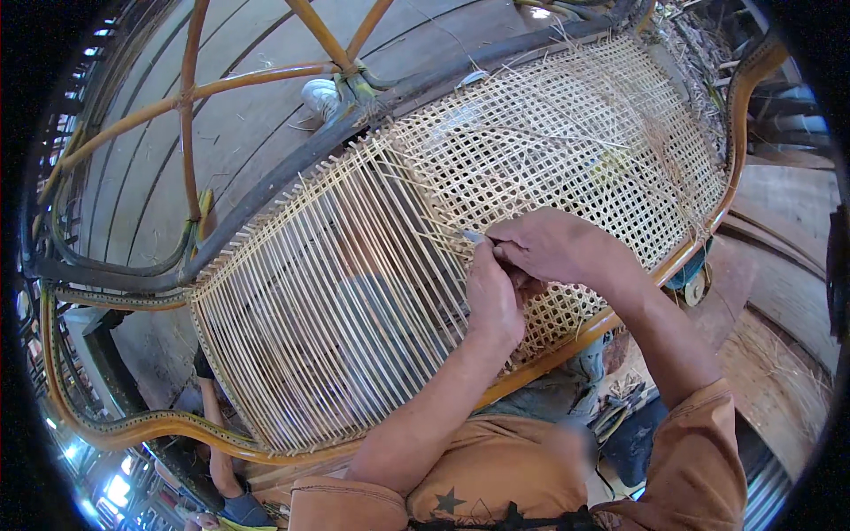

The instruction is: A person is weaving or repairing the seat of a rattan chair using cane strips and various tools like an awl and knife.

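Note:
A long seat panel of woven cane [549, 133] fills the middle of the view, set in a curved rattan frame [505, 385]. Its right part is a finished-looking open lattice. On the left run parallel cane strands [310, 310] with no cross weave. Both my hands meet at the border between these parts. My left hand [496, 296] is closed, fingers pinched, and my right hand [553, 248] is closed against it from above. A small pale pointed piece [473, 236] sticks out between their fingertips; its kind, and which hand grips it, cannot be made out.
Loose cane ends [575, 133] lie across the lattice. Bent rattan poles [190, 106] rise at the upper left over a plank floor [257, 53]. Another person's arm [217, 434] shows at lower left. Cane scraps [779, 380] litter the boards at right.

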Action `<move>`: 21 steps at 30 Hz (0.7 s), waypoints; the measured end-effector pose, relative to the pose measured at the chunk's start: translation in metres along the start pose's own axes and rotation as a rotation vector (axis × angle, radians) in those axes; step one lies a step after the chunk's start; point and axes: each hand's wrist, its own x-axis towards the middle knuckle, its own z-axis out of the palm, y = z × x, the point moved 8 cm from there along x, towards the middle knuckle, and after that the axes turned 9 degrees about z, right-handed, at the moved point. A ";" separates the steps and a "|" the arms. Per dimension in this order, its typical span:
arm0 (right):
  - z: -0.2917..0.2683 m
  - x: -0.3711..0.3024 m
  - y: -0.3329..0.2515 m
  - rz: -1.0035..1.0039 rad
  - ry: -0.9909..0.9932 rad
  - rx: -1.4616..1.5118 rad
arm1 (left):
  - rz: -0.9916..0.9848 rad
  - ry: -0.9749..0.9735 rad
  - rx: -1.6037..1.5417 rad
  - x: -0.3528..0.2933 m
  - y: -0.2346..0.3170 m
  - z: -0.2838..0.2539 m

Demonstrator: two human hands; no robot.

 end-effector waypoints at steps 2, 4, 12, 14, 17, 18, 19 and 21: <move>0.000 0.003 -0.001 -0.043 0.054 -0.039 | -0.006 0.017 -0.008 0.001 0.001 0.000; -0.001 0.003 -0.005 -0.090 0.106 -0.078 | -0.009 0.042 -0.035 0.000 0.004 0.001; -0.001 -0.001 -0.002 -0.013 0.119 0.006 | -0.050 0.021 0.002 0.000 0.002 0.001; -0.001 -0.004 -0.004 -0.039 0.150 0.006 | -0.047 0.027 0.013 -0.001 0.005 0.001; -0.001 -0.005 -0.005 -0.070 0.196 -0.014 | -0.046 0.041 0.012 -0.003 0.003 0.000; -0.002 -0.006 -0.006 -0.075 0.208 -0.034 | -0.032 0.023 -0.014 -0.003 0.005 0.003; -0.002 -0.007 -0.005 -0.080 0.210 -0.038 | -0.015 0.007 -0.043 -0.002 0.006 0.005; -0.002 -0.011 0.000 -0.062 0.171 0.056 | 0.003 -0.017 -0.002 -0.002 0.003 0.003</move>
